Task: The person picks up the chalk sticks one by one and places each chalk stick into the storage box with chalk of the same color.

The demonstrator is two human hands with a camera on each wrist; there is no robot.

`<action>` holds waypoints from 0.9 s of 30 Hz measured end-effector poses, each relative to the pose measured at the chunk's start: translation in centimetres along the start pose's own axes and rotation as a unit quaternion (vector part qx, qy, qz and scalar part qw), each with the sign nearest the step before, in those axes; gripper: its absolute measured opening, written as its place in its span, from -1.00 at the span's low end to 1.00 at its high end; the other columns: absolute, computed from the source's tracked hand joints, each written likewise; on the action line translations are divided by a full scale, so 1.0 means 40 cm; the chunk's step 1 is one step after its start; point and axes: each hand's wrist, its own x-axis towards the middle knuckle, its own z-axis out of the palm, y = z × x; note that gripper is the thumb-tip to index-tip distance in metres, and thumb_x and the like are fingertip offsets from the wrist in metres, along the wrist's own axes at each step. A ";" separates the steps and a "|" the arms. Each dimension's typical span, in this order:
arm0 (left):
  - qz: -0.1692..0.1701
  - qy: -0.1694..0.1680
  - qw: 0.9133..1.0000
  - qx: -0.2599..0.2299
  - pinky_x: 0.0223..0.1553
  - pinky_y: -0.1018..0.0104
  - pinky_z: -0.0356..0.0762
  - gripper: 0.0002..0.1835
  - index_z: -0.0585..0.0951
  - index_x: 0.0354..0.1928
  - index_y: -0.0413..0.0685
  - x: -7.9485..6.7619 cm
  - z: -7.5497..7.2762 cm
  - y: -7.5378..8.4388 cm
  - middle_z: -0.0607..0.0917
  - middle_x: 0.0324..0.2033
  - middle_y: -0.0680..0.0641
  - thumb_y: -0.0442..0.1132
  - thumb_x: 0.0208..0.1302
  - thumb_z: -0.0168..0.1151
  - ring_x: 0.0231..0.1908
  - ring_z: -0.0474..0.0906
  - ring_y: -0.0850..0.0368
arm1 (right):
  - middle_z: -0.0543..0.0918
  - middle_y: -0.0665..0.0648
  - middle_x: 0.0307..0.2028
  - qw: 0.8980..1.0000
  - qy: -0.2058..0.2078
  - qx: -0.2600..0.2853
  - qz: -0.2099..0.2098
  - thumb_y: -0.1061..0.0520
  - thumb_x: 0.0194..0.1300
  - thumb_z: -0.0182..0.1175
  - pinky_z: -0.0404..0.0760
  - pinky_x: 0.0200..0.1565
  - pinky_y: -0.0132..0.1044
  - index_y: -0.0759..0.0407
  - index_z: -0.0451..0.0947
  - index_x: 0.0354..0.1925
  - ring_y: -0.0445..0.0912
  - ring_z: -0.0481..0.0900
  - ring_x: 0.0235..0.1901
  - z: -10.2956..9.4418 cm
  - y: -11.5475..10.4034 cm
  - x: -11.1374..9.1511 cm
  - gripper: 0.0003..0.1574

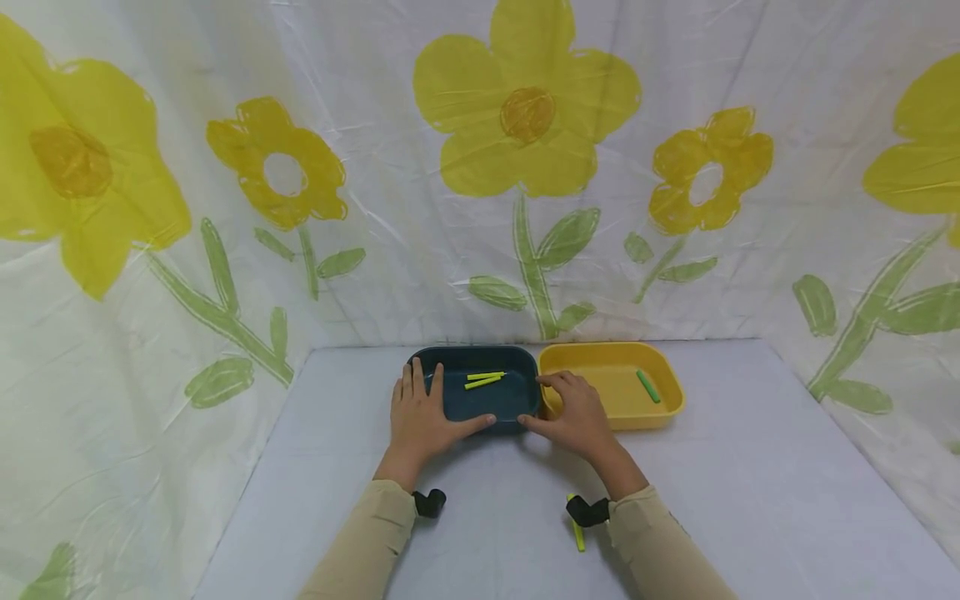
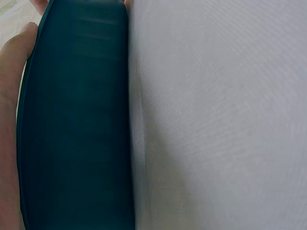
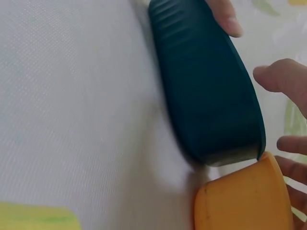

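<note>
A dark teal tray (image 1: 491, 404) sits at the back of the table, with two yellow-green sticks (image 1: 484, 376) inside. My left hand (image 1: 422, 421) rests over its left end, fingers spread and straight, thumb along the front rim. At the tray's right front corner is my right hand (image 1: 577, 417), its fingers reaching over the gap between the trays. The right wrist view shows that thumb (image 3: 280, 79) slightly apart from the teal rim. A yellow tray (image 1: 618, 418) stands against the teal one on the right and holds a green stick (image 1: 648, 387).
Another yellow-green stick (image 1: 577, 529) lies on the white tabletop (image 1: 495, 533), partly under the black band (image 1: 587, 511) on the right wrist. Behind the trays hangs a white curtain (image 1: 390, 275) painted with yellow flowers.
</note>
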 end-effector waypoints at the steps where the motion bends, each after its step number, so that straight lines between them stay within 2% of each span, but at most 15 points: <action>1: 0.000 -0.001 1.000 -0.001 0.49 -0.20 -0.14 0.49 0.09 0.54 0.03 0.000 -0.001 0.000 -0.08 0.54 -0.31 0.89 -0.39 -0.23 0.53 -0.19 -0.27 | 0.58 -0.01 0.09 1.000 0.001 0.003 -0.002 -0.52 -0.05 0.36 0.41 0.21 0.10 -0.01 0.56 0.17 0.02 0.51 0.13 -0.002 0.000 -0.002 -0.04; 9: -0.002 -0.006 1.000 -0.001 0.49 -0.21 -0.13 0.49 0.07 0.55 0.05 -0.002 0.001 -0.003 -0.10 0.54 -0.31 0.90 -0.40 -0.22 0.53 -0.20 -0.28 | 0.55 -0.07 0.07 0.998 0.002 0.058 -0.012 -0.39 -0.03 0.44 0.47 0.18 0.06 0.02 0.57 0.14 -0.06 0.47 0.13 -0.021 0.007 -0.039 -0.14; 16: -0.006 -0.008 1.000 -0.002 0.50 -0.19 -0.15 0.48 0.06 0.55 0.06 0.001 0.004 -0.003 -0.12 0.54 -0.29 0.89 -0.40 -0.21 0.54 -0.23 -0.26 | 0.49 -0.13 0.08 0.997 -0.010 0.075 -0.020 -0.31 -0.02 0.48 0.54 0.15 0.00 -0.03 0.57 0.13 -0.13 0.42 0.13 -0.043 0.001 -0.071 -0.21; 23: -0.007 -0.010 1.000 -0.004 0.50 -0.20 -0.19 0.50 0.05 0.55 0.07 0.002 0.007 -0.003 -0.12 0.54 -0.29 0.90 -0.42 -0.22 0.54 -0.26 -0.26 | 0.47 -0.18 0.09 0.997 -0.021 0.065 -0.018 -0.37 -0.03 0.46 0.54 0.15 -0.06 -0.22 0.56 0.10 -0.19 0.39 0.12 -0.071 -0.012 -0.102 -0.27; 27: -0.003 -0.008 1.000 -0.003 0.49 -0.21 -0.17 0.50 0.07 0.55 0.06 0.001 0.009 -0.004 -0.11 0.54 -0.30 0.90 -0.42 -0.23 0.54 -0.22 -0.27 | 0.47 -0.20 0.09 0.998 -0.025 0.062 -0.018 -0.41 -0.04 0.44 0.52 0.18 -0.03 -0.24 0.58 0.07 -0.19 0.40 0.13 -0.081 -0.016 -0.119 -0.28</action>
